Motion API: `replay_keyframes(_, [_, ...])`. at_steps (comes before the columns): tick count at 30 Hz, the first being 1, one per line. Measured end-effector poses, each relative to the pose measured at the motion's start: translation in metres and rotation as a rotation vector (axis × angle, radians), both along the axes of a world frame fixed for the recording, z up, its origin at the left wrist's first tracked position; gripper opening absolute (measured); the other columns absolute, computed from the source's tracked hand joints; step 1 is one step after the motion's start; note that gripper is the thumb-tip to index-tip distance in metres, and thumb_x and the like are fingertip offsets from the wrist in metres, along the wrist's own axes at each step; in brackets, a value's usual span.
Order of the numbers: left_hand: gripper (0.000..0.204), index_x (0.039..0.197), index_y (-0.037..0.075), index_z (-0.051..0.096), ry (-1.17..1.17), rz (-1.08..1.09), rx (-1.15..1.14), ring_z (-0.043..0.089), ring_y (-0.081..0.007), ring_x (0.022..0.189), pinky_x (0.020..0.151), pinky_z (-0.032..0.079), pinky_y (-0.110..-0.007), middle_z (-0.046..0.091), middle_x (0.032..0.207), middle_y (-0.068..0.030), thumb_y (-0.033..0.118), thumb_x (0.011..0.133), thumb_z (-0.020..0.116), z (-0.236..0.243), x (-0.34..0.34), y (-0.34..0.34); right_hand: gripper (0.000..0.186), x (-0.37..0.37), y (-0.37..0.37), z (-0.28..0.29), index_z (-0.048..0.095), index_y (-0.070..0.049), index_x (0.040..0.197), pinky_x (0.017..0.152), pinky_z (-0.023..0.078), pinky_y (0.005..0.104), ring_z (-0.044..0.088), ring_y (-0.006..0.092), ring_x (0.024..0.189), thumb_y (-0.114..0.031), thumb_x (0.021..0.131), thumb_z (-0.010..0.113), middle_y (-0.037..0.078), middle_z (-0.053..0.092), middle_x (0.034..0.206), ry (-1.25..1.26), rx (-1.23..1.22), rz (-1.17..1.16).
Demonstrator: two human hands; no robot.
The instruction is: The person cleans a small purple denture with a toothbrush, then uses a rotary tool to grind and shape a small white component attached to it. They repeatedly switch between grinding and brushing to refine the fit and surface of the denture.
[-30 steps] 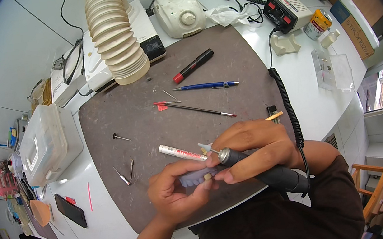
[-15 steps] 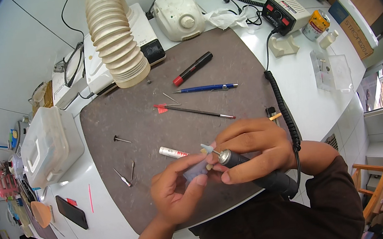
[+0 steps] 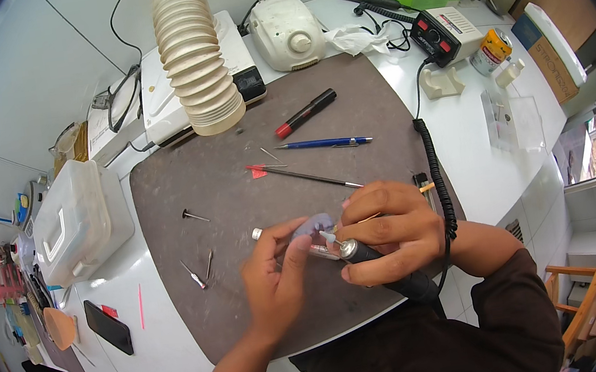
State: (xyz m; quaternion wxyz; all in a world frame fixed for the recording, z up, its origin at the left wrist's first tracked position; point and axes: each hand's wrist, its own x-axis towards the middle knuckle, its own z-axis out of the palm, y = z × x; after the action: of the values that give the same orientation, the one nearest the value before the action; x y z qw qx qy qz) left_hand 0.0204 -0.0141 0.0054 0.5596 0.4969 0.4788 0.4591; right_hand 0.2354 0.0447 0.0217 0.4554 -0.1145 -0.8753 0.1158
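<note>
My left hand (image 3: 274, 282) pinches a small greyish-purple dental model (image 3: 310, 225) between thumb and fingers. My right hand (image 3: 396, 230) wraps round a dark rotary handpiece (image 3: 363, 252) with a silver collar. Its pale pointed polishing tip (image 3: 328, 236) sits right by the model's lower edge; whether they touch I cannot tell. A black coiled cord (image 3: 431, 162) runs from the handpiece's side up to a control box (image 3: 443, 34). Behind my left fingers lies a white tube (image 3: 257, 233), mostly hidden. Both hands are over the brown mat (image 3: 216, 188).
Beyond my hands lie a thin brush (image 3: 312, 177), a blue mechanical pencil (image 3: 326, 143) and a black-and-red marker (image 3: 306, 113). Small metal tools (image 3: 194, 274) rest at left. A ribbed suction hose (image 3: 197, 64) hangs over the mat's far edge. A clear plastic case (image 3: 83, 220) stands left.
My left hand has turned and raised the dental model, so it now sits above the polishing tip. The handpiece stays in my right hand. The whole view has shifted slightly.
</note>
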Motion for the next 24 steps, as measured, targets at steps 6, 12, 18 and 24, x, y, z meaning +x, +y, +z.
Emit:
replay_keyframes(6, [0.029,0.115,-0.004,0.065,0.676,0.115,0.498,0.065,-0.0202,0.101,0.09,0.05,-0.033,0.07,0.11,-0.0138,0.011,0.091,0.072,-0.022,-0.01,0.026,0.027,0.001,-0.002,0.001,0.071,-0.011,0.102,0.077,0.06,0.0407,0.071,0.0304,0.093,-0.003,0.076,0.078,0.014,0.07,0.105,0.003,-0.212,0.135])
replay_keyframes(12, [0.026,0.11,0.0,0.07,0.26,-0.003,0.456,0.067,-0.0254,0.099,0.09,0.05,-0.036,0.071,0.107,-0.0138,0.008,0.086,0.076,-0.004,-0.012,0.016,0.025,0.005,-0.003,0.004,0.071,-0.007,0.102,0.082,0.06,0.0421,0.072,0.0348,0.098,-0.004,0.078,0.077,0.018,0.07,0.11,0.083,-0.406,0.173])
replay_keyframes(18, [0.019,0.106,-0.004,0.069,-0.28,-0.065,0.152,0.067,-0.0215,0.103,0.093,0.051,-0.034,0.071,0.109,-0.0155,-0.005,0.087,0.073,0.002,-0.001,-0.003,0.023,0.0,-0.001,0.001,0.073,-0.01,0.103,0.076,0.059,0.0387,0.071,0.0327,0.093,-0.011,0.079,0.074,0.014,0.07,0.101,0.122,-0.331,0.147])
replay_keyframes(24, [0.016,0.104,-0.005,0.068,-0.35,-0.025,0.126,0.067,-0.0226,0.103,0.095,0.051,-0.036,0.071,0.108,-0.0171,-0.008,0.088,0.069,0.001,0.003,-0.005,0.022,-0.001,0.0,0.002,0.073,-0.01,0.101,0.074,0.059,0.0368,0.07,0.0302,0.094,-0.012,0.079,0.077,0.012,0.07,0.096,0.089,-0.308,0.129])
